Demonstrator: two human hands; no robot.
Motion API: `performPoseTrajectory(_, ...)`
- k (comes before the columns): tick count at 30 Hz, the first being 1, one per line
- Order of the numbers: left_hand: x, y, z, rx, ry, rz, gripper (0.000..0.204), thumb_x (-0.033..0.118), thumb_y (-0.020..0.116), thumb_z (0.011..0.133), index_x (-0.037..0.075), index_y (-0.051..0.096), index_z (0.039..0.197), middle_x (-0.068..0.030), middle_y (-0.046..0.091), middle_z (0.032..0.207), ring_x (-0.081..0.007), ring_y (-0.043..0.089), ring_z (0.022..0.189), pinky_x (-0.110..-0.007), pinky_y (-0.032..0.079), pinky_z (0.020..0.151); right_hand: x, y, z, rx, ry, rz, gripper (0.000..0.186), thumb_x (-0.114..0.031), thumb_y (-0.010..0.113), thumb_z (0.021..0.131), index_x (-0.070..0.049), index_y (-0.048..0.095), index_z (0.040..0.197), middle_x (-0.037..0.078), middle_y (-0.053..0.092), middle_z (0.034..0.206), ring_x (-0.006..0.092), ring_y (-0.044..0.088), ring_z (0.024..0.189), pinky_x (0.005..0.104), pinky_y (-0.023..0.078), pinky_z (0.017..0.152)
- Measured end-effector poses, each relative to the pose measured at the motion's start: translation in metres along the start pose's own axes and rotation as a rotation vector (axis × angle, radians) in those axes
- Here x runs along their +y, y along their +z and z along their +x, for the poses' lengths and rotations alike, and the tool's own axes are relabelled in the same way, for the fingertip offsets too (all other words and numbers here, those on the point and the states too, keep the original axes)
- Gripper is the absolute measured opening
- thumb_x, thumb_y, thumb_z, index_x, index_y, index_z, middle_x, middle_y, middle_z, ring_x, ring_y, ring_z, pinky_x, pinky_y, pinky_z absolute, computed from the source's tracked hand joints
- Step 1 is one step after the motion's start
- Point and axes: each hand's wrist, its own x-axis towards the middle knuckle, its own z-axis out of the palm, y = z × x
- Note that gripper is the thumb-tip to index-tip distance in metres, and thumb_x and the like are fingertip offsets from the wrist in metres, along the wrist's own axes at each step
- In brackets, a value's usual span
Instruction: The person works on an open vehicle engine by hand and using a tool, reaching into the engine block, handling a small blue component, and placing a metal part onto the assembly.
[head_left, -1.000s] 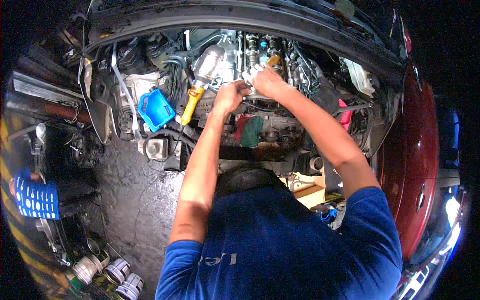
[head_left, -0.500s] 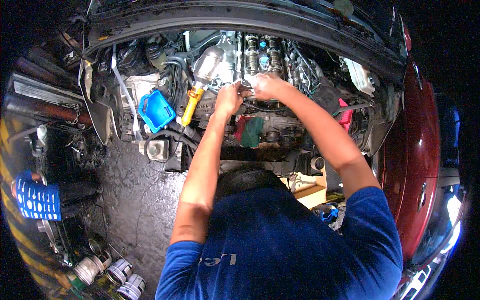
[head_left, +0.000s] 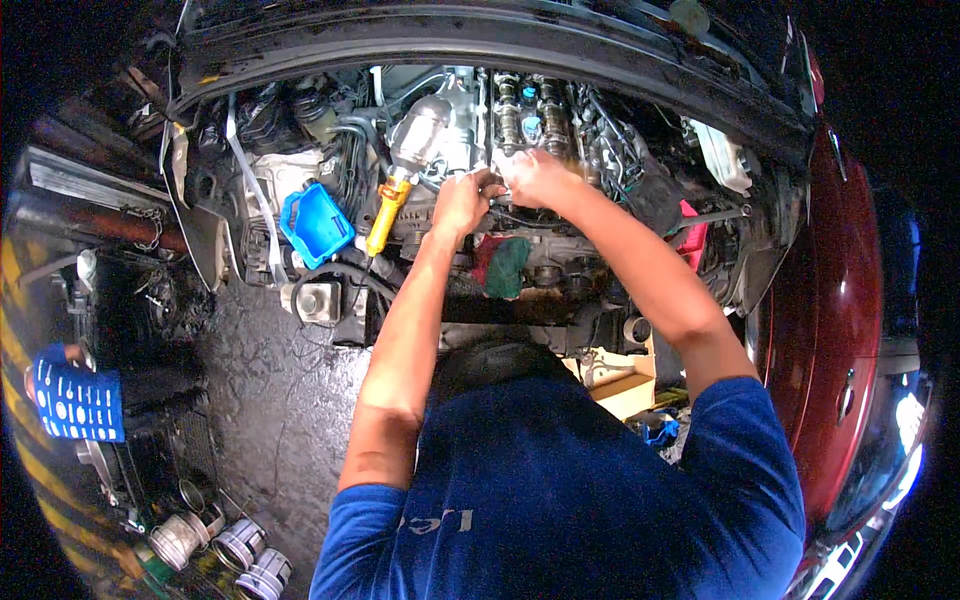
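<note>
Both my hands meet at the front end of an open car engine, just below its exposed camshafts (head_left: 553, 110). My left hand (head_left: 463, 205) has its fingers bent and pressed together, closed on something small that I cannot make out. Close against it on the right, my right hand (head_left: 538, 178) is curled too, its fingertips touching the same spot. What lies between the fingers is hidden. To the left of my hands a work lamp with a yellow handle (head_left: 382, 225) rests lit on the engine bay. A red and green cloth (head_left: 507, 265) hangs just below them.
A cut-open blue container (head_left: 318, 228) sits left of the lamp. The raised hood (head_left: 480, 40) spans the far side. Below the engine stands an open cardboard box (head_left: 628, 392). Several tins (head_left: 240, 543) are on the floor at left, near another person (head_left: 78, 400). A red car (head_left: 820, 330) stands at right.
My hands stay at the same spot, with the right hand turned slightly. The whole view has shifted a little.
</note>
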Motion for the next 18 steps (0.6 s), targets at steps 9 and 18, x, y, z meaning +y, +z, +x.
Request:
performPoseTrajectory(9, 0.003, 0.001, 0.006, -0.026, 0.022, 0.084, 0.03, 0.033, 0.069, 0.086, 0.006, 0.069, 0.1, -0.017, 0.07, 0.088, -0.0395, 0.066, 0.087, -0.048, 0.05, 0.077, 0.004, 0.018, -0.008, 0.168, -0.007, 0.113, 0.037, -0.038, 0.065, 0.086, -0.008, 0.063, 0.108, 0.018, 0.07, 0.095, 0.0356, 0.068, 0.088, 0.0481, 0.054, 0.077)
performPoseTrajectory(18, 0.015, -0.004, 0.006, 0.005, -0.014, 0.0, 0.024, 0.026, 0.072, 0.083, 0.009, 0.072, 0.098, -0.0167, 0.07, 0.088, -0.0367, 0.067, 0.085, -0.045, 0.051, 0.076, 0.017, 0.04, -0.012, 0.116, -0.074, 0.016, 0.061, -0.035, 0.066, 0.086, -0.01, 0.045, 0.137, 0.021, 0.067, 0.103, 0.0364, 0.066, 0.096, 0.0492, 0.052, 0.086)
